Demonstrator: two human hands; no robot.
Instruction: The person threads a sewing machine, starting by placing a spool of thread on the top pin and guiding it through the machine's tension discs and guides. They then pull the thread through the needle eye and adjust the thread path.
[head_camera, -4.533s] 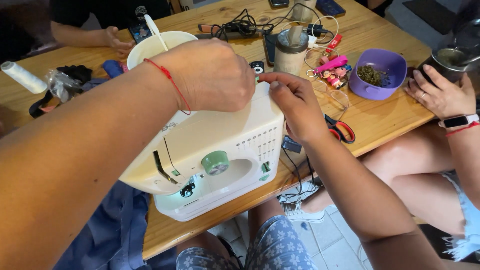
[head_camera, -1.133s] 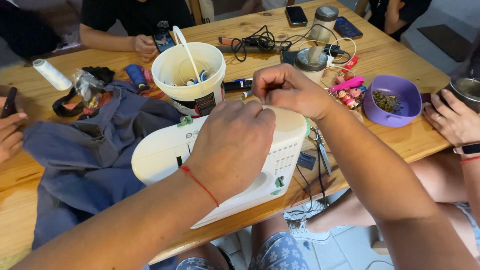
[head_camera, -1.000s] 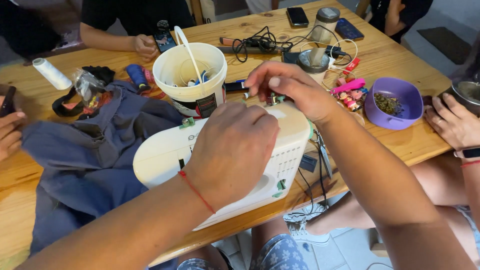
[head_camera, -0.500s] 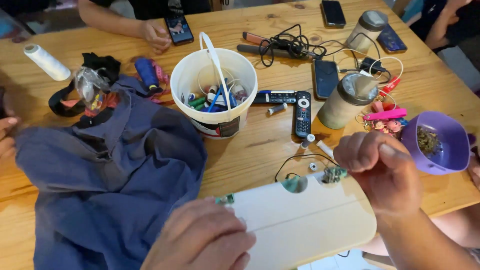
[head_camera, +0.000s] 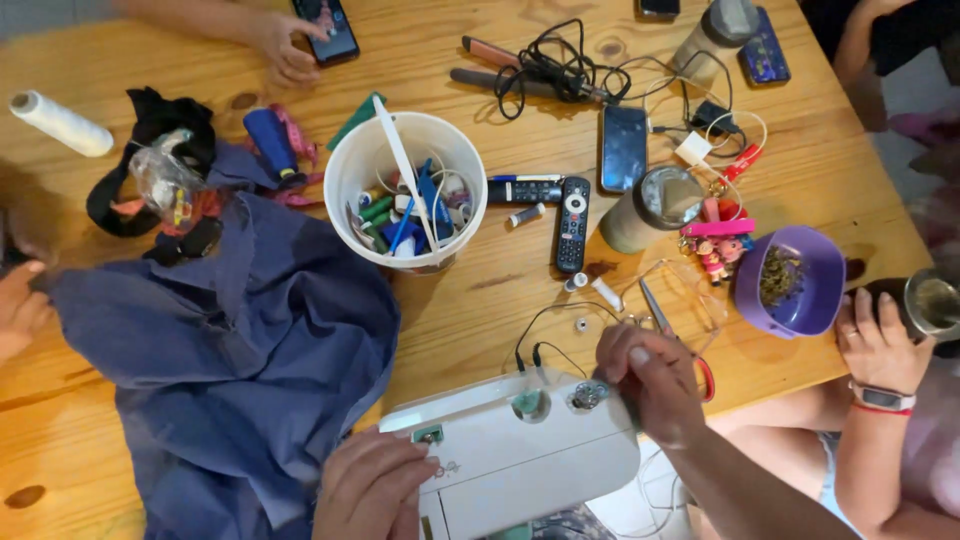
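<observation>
1. Landmark: white sewing machine (head_camera: 520, 460), sitting at the near edge of the wooden counter (head_camera: 480, 310), bottom centre of view.
2. Far left of the machine: another person's hand (head_camera: 18, 305) on the edge of the blue fabric (head_camera: 240, 370). The fabric spreads across the counter up to the machine's left side.
3. Up and far left of the machine: white thread spool (head_camera: 60, 122), plus a black strap bundle (head_camera: 150, 160) at the fabric's top edge.
4. Left hand (head_camera: 375, 490): lies flat on the machine's left front top, fingers loosely together, gripping nothing, just pressing on the casing.
5. Straight behind the machine: white bucket (head_camera: 405, 190) full of pens and tools.
6. Behind and slightly right of the machine: black remote (head_camera: 572, 222), dark phone (head_camera: 625, 147), tangle of black cables (head_camera: 560, 70).
7. Right hand (head_camera: 650, 385): at the machine's top right corner, fingers curled and pinched together next to the spool pin area. Cannot tell what, if anything, is between the fingertips.
8. Just right of that hand: red-handled scissors (head_camera: 670, 335) on the counter.
9. Right of the machine: purple bowl (head_camera: 790, 280), with a pink keychain figure (head_camera: 715, 245) just left of it.
10. Far right: another person's hand with a wrist band (head_camera: 880, 345) holding a dark cup (head_camera: 925, 305).
</observation>
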